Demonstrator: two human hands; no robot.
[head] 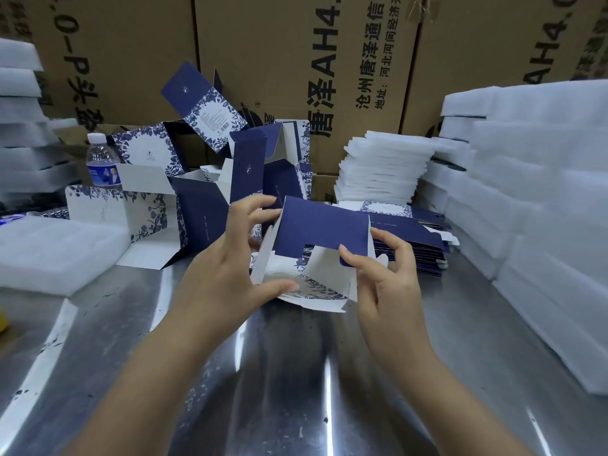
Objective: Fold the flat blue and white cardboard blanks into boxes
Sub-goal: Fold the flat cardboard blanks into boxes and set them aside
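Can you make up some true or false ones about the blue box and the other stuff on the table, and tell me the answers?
1. Both hands hold a half-folded box. True: the left hand and the right hand grip the box, one on each side.
2. The water bottle stands to the right of that box. False: the water bottle stands far to the left.
3. Flat blanks lie stacked beside the box. True: the stack of blanks lies just to its right.
4. The table is made of wood. False: the table is shiny metal.
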